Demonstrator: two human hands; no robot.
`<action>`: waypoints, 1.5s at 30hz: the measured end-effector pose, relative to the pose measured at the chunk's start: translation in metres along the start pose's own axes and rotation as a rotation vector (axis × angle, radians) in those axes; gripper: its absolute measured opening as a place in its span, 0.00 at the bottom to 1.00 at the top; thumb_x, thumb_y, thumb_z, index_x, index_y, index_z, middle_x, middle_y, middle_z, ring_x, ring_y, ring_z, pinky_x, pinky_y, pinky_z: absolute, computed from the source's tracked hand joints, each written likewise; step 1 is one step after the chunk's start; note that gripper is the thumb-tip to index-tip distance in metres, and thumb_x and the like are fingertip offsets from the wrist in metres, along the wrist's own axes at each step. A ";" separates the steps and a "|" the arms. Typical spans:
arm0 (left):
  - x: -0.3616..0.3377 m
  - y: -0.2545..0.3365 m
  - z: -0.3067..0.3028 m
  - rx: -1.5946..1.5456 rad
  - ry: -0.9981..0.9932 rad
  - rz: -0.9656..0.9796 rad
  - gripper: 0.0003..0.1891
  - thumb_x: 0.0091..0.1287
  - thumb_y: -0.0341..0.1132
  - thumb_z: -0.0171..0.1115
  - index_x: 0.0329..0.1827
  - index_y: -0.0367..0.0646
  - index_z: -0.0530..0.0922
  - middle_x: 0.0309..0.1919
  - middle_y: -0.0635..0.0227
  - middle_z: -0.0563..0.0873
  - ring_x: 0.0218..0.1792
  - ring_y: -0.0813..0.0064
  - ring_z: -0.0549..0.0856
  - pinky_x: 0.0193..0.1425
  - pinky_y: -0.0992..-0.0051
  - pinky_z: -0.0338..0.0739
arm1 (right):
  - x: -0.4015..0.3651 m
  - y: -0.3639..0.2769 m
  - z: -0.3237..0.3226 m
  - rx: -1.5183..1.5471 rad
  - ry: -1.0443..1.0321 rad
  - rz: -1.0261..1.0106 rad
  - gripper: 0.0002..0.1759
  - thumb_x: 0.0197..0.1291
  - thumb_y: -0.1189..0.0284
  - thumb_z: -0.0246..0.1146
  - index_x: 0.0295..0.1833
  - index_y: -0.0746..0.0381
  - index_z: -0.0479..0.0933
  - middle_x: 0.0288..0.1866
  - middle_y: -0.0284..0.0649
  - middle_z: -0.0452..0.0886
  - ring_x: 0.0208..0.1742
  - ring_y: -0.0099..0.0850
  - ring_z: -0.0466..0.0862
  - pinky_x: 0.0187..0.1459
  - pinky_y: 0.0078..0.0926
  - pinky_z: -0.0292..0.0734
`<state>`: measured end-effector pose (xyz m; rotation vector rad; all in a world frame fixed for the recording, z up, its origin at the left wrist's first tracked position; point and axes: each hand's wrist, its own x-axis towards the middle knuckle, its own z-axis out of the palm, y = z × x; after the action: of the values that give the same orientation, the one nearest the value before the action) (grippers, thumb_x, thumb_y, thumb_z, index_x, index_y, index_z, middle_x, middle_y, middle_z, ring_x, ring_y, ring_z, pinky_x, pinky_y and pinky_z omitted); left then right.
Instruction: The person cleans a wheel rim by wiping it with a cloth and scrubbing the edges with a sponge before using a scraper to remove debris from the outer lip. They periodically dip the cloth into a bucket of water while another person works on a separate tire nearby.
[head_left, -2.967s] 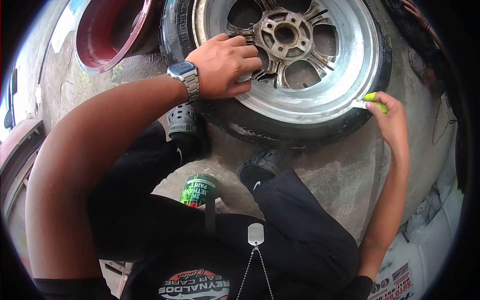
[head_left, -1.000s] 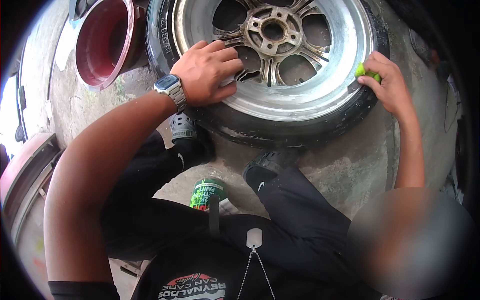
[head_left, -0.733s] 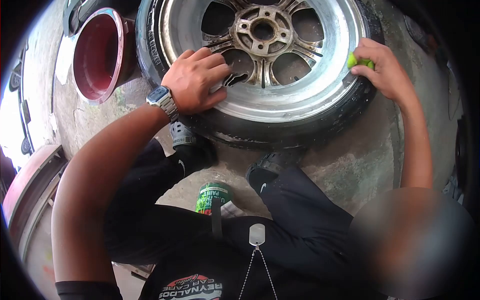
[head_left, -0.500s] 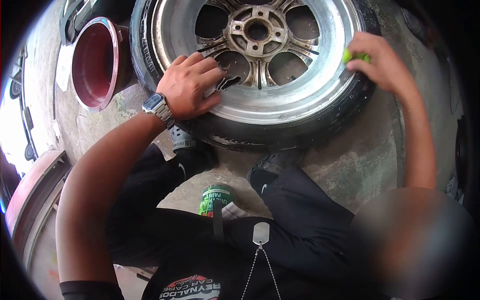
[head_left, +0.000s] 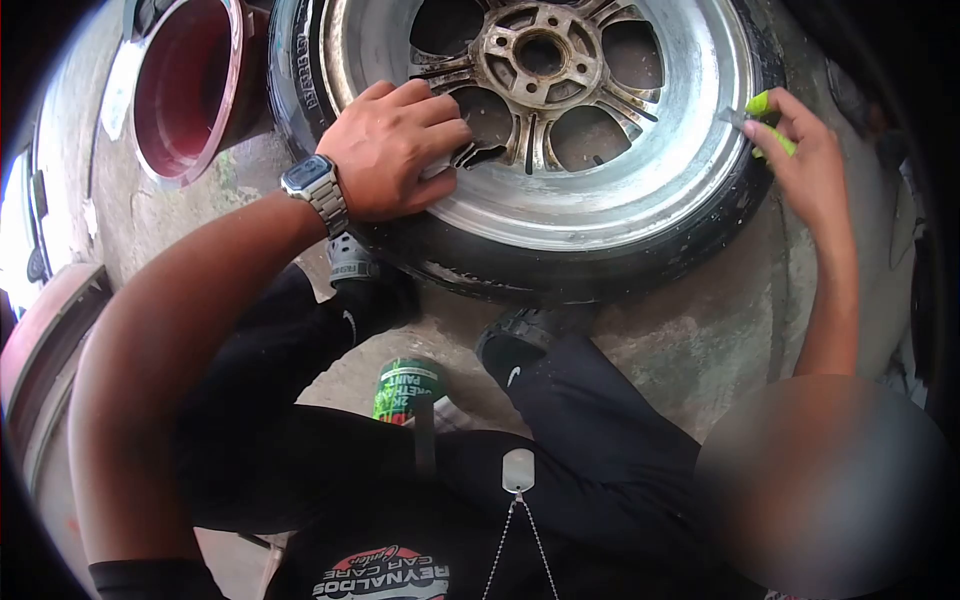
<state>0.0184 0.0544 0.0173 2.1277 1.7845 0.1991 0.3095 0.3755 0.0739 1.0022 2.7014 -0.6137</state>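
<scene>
A silver alloy wheel (head_left: pixel 600 215) with a black tyre (head_left: pixel 590 280) lies in front of me, its inner barrel facing up and its spokes and hub stained brown. My left hand (head_left: pixel 400 150), wearing a metal-band watch (head_left: pixel 312 183), rests on the near left of the rim with its fingers curled. Beside its fingertips a thin dark-and-white piece (head_left: pixel 482 154) pokes out; I cannot tell what it is. On the far right, my right hand (head_left: pixel 808 150) pinches a scraper (head_left: pixel 773 140) with a yellow-green handle. The scraper's metal blade lies at the rim's right edge.
A red, bucket-like container (head_left: pixel 185 90) stands left of the wheel. A green paint can (head_left: pixel 407 388) sits on the concrete floor between my legs. My shoes (head_left: pixel 520 335) are close to the tyre. At the far left is a curved reddish part (head_left: pixel 45 325).
My right hand has moved outward to the right with the scraper, and its blade now shows. My left hand stays on the rim. The whole view has shifted slightly.
</scene>
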 end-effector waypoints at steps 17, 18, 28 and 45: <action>-0.005 -0.004 0.007 -0.005 0.059 0.035 0.24 0.55 0.42 0.77 0.55 0.49 0.81 0.54 0.67 0.83 0.60 0.63 0.81 0.61 0.61 0.76 | -0.002 -0.035 0.002 -0.171 -0.117 -0.034 0.11 0.66 0.74 0.70 0.50 0.66 0.80 0.29 0.50 0.78 0.27 0.39 0.78 0.36 0.36 0.74; -0.005 -0.004 0.007 -0.006 0.056 0.031 0.24 0.56 0.42 0.77 0.55 0.49 0.81 0.54 0.67 0.83 0.60 0.63 0.82 0.62 0.61 0.76 | -0.003 -0.038 -0.001 -0.195 -0.211 -0.011 0.11 0.66 0.73 0.70 0.49 0.66 0.80 0.29 0.50 0.78 0.27 0.38 0.78 0.35 0.35 0.73; -0.006 -0.005 0.009 0.000 0.068 0.029 0.23 0.57 0.43 0.77 0.55 0.50 0.84 0.54 0.70 0.84 0.60 0.65 0.82 0.62 0.63 0.77 | -0.025 -0.015 0.012 0.044 -0.012 0.092 0.08 0.70 0.73 0.70 0.46 0.65 0.79 0.23 0.31 0.73 0.27 0.16 0.70 0.31 0.25 0.67; -0.005 -0.002 0.008 0.028 0.060 0.020 0.22 0.58 0.42 0.76 0.55 0.49 0.83 0.53 0.68 0.84 0.59 0.63 0.82 0.62 0.61 0.77 | -0.051 -0.004 0.026 0.288 -0.027 0.102 0.07 0.72 0.74 0.69 0.48 0.66 0.79 0.24 0.27 0.77 0.28 0.13 0.72 0.32 0.19 0.67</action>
<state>0.0179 0.0487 0.0099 2.1817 1.8100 0.2473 0.3461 0.3315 0.0679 1.1802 2.5675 -1.0078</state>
